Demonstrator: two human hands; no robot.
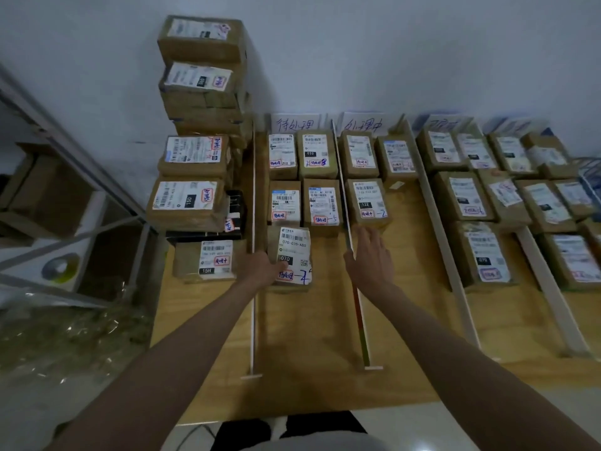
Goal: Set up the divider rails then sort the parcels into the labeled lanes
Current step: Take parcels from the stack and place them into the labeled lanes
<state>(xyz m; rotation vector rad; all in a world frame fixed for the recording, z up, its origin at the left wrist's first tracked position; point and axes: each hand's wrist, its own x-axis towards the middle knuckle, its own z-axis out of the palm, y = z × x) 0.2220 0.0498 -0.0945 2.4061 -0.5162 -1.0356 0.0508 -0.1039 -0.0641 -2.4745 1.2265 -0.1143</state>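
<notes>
The left hand (263,268) is gripping the near-left side of a brown cardboard parcel with a white "070" label (291,255), which is lying in the leftmost lane between two thin white divider rails (349,242), just behind four other labelled brown parcels (302,177). The right hand (369,255) is lying released, fingers straight, on the wooden table (309,346) in the next lane, touching a brown parcel labelled "122" (367,203).

Parcel stack (201,125) sits left of the first divider rail (253,255) on the board (309,369), sorted parcels (304,177) fill lanes between rails, lane labels (296,123) stand behind against the wall.
</notes>
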